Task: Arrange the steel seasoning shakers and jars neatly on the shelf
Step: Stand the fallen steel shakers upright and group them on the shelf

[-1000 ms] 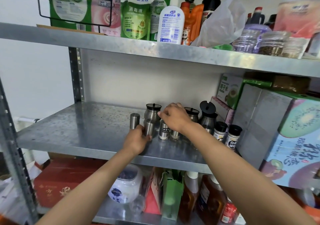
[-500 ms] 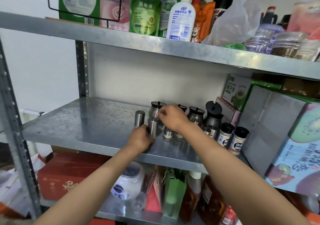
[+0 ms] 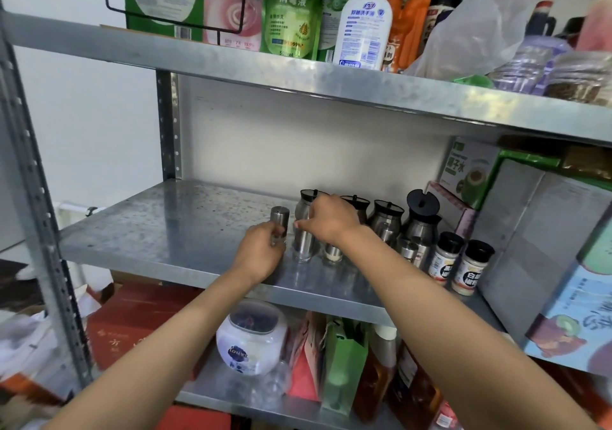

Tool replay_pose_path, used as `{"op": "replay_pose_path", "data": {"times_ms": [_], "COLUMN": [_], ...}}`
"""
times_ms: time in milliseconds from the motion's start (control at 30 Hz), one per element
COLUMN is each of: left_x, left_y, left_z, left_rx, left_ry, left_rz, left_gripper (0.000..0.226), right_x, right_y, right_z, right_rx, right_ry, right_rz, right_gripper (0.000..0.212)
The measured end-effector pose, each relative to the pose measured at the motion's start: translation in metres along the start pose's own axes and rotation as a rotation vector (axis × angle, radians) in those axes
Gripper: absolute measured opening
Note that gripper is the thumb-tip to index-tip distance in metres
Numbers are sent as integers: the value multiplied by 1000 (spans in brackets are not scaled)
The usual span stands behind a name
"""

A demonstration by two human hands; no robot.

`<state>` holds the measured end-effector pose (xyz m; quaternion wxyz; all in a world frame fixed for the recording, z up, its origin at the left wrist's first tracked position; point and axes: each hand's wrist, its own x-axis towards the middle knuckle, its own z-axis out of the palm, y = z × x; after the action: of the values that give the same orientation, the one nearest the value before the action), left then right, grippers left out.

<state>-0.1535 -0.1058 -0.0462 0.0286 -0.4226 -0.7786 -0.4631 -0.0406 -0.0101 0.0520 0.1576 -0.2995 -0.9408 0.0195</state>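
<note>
Steel seasoning shakers are being handled near the front edge of the middle shelf, to the right of its centre. The leftmost small steel shaker is being gripped by the left hand, whose fingers are curled round its lower body. Just beside it, a second steel shaker with a clear glass base is being pinched at its top by the right hand, the fingertips being drawn together on the cap. Another short shaker is standing under the right wrist, its contents being seen only as a pale band.

Further right, two plastic spice jars with black lids and pale powder are standing side by side; their labels are too blurred to be read.

Behind these, steel jars with black lids are lined up in a row toward the back wall, the rightmost one being the tallest.

On the shelf above, a green refill pouch is showing Chinese characters, next to a white pump bottle.
</note>
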Motion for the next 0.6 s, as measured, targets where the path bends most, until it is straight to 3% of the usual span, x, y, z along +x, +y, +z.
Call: {"op": "replay_pose_path", "data": {"times_ms": [267,467,600], "left_x": [-1,2,4], "left_y": [0,3,3], "left_z": [-1,-6,-10], "left_rx": [-16,-19,-8], "left_ry": [27,34,45], "left_rz": [22,-11,-8], "left_gripper": [18,15,17], "right_x": [10,9,10], "right_y": [16,19,15], "right_z": [-4,-8,-5], "right_rx": [190,300,351], "right_ry": [-167,-233,-149], "right_rz": [27,38,66], "right_gripper": [10,22,20]}}
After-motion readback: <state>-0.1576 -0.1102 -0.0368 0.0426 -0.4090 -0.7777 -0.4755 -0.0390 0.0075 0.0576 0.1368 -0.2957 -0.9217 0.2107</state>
